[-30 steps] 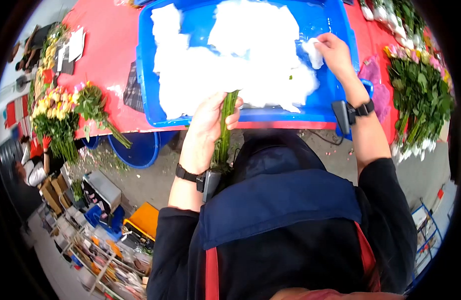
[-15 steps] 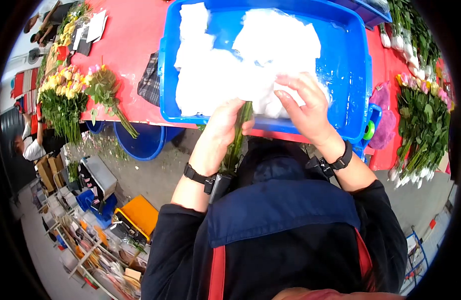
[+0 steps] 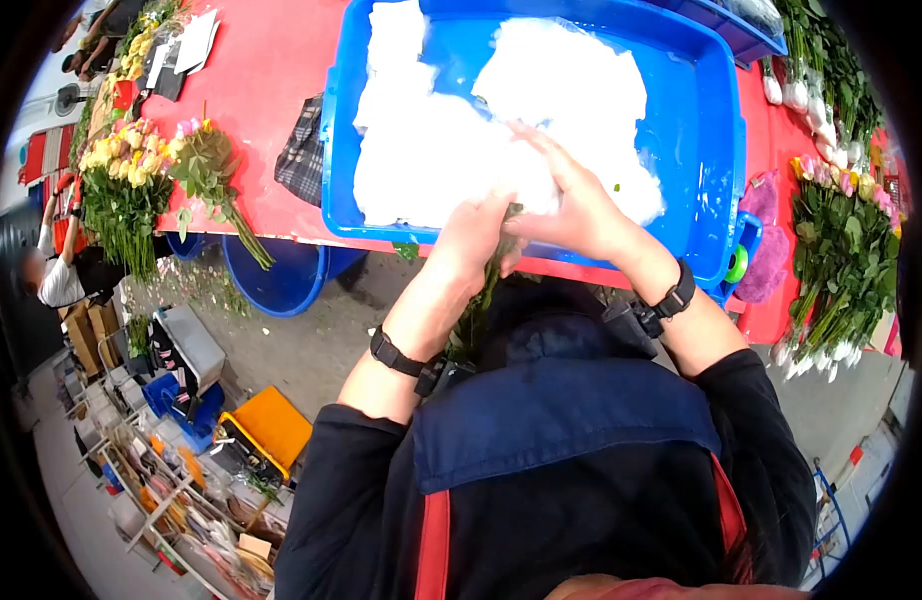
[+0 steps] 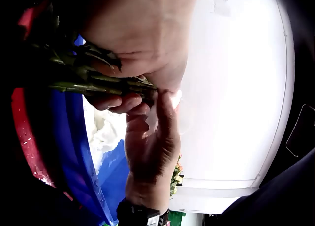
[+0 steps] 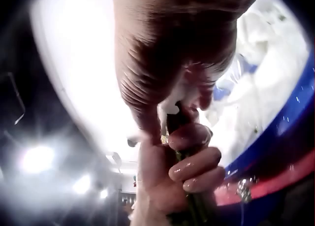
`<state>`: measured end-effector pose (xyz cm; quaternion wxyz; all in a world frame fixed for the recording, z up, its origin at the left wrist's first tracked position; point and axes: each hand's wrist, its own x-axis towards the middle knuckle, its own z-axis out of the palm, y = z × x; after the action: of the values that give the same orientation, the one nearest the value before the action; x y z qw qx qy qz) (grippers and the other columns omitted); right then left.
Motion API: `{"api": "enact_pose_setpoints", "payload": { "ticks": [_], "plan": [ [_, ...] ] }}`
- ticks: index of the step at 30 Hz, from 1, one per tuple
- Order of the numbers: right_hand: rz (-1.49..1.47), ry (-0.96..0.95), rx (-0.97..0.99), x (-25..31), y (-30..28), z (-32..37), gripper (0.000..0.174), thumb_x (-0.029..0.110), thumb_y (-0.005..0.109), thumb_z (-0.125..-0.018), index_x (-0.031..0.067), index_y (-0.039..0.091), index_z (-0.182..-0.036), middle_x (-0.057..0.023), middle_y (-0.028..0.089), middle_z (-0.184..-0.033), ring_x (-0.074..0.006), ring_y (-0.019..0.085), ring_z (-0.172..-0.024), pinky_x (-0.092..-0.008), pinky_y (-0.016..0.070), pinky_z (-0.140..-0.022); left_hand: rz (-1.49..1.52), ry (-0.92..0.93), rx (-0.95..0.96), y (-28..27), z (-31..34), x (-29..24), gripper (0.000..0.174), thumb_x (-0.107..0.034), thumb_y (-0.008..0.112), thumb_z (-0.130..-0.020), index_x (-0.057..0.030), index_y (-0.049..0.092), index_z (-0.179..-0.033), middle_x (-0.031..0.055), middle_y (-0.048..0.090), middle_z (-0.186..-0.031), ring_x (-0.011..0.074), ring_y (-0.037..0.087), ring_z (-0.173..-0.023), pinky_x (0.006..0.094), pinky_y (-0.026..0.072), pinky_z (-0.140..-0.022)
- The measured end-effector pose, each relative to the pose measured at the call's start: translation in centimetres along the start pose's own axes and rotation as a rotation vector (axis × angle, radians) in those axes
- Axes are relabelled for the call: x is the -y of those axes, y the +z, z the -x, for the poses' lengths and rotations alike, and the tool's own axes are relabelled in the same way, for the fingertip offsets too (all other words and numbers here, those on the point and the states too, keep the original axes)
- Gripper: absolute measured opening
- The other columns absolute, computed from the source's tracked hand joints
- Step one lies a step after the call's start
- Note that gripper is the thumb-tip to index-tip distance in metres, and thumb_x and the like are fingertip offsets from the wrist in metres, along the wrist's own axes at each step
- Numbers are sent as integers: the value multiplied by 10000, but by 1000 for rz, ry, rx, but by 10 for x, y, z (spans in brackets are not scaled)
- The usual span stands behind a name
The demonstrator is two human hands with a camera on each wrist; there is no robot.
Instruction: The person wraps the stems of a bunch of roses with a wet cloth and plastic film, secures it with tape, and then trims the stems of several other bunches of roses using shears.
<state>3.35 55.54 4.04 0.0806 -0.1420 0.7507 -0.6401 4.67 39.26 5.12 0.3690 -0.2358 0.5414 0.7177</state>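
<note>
My left hand (image 3: 468, 240) grips a bunch of green flower stems (image 4: 93, 84), its fingers curled round them near the cut ends. Those ends point towards my right hand (image 3: 586, 205), which pinches a wet white piece of wadding (image 5: 171, 107) against them between thumb and fingers. Both hands meet at the near rim of a blue tub (image 3: 691, 130). White wadding (image 3: 421, 160) lies heaped in that tub, with some water around it. The flower heads of the held bunch are hidden below my left hand.
The tub stands on a red table (image 3: 256, 60). Rose bunches (image 3: 131, 195) lie at the left, with a blue bucket (image 3: 271, 280) below the edge. More flowers (image 3: 846, 240) and a purple cloth (image 3: 763, 245) lie at the right. A plaid cloth (image 3: 301, 155) is beside the tub.
My right hand has come from the tub's right side with a piece of white wadding to the stem ends in my left hand. The left hand keeps its grip on the stems.
</note>
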Motion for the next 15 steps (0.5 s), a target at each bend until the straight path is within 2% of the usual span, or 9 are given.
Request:
{"api": "enact_pose_setpoints", "payload": {
  "ticks": [3, 5, 6, 9, 12, 13, 15],
  "plan": [
    [-509, 245, -132, 0, 16, -1, 755, 191, 748, -788, 41, 325, -1395, -141, 596, -1175, -265, 601, -1054, -349, 469, -921, 41, 46, 85, 4, 1, 2, 428, -391, 437, -980, -16, 557, -815, 76, 538, -592, 144, 462, -409, 271, 348, -371],
    [-927, 393, -185, 1, 33, 3, 755, 210, 749, -789, 17, 321, -1381, -136, 610, -1150, -247, 616, -1018, -325, 492, -875, 40, 69, 100, 6, 1, 4, 401, -392, 419, -987, -29, 552, -883, 82, 560, -647, 154, 473, -424, 278, 360, -382],
    [-885, 369, -158, -1, 33, 2, 834, 307, 751, -754, 16, 298, -1392, -187, 600, -1149, -276, 595, -1056, -388, 539, -820, 29, 57, 109, 2, 0, 4, 385, -400, 415, -984, -42, 540, -919, 87, 563, -665, 162, 475, -428, 283, 368, -392],
    [-980, 473, 3, 1, 28, 2, 750, 309, 736, -764, 5, 365, -1340, -178, 616, -1109, -256, 632, -970, -317, 568, -593, 99, 34, 203, -10, -4, 8, 358, -385, 439, -973, -40, 534, -995, 112, 590, -722, 182, 500, -454, 294, 394, -417],
    [-963, 531, 42, -4, 27, 1, 571, 316, 706, -788, 10, 495, -1221, -165, 627, -1066, -214, 662, -827, -254, 495, -395, 224, 115, 326, -12, -4, 9, 331, -335, 482, -956, -26, 540, -1058, 137, 620, -787, 201, 548, -524, 298, 427, -459],
    [-927, 570, 57, -3, 26, 0, 512, 317, 693, -799, 10, 524, -1172, -158, 631, -1048, -205, 661, -787, -246, 482, -381, 267, 158, 368, -13, -3, 10, 324, -315, 497, -949, -22, 542, -1080, 145, 628, -810, 208, 567, -554, 299, 439, -476],
    [-859, 653, 85, 0, 24, -2, 409, 318, 667, -822, 8, 583, -1076, -145, 637, -1012, -187, 658, -707, -230, 455, -352, 289, 113, 295, -16, -1, 15, 317, -287, 522, -932, -21, 539, -1104, 141, 632, -835, 216, 591, -615, 297, 455, -509]
  ]
}}
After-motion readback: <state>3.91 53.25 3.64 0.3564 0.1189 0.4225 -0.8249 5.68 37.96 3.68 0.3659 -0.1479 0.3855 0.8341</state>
